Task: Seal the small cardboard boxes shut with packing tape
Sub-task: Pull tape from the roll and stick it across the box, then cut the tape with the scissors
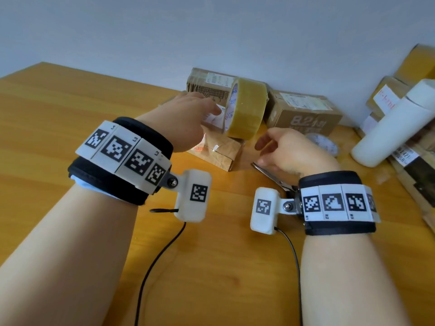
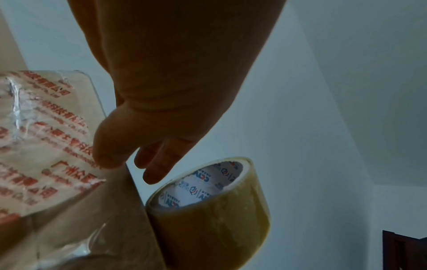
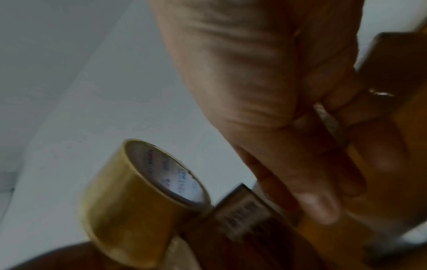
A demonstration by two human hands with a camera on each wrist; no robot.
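tape roll [image 1: 244,109] on box [image 1: 219,149] — hands [image 1: 188,118] open, near

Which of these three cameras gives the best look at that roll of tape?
The head view: the tape roll appears sharp and whole, standing on edge on a small box. The left wrist view shows its printed core close up but dim; the right wrist view shows it blurred.

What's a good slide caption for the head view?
Tape roll standing on a box, open hands either side.
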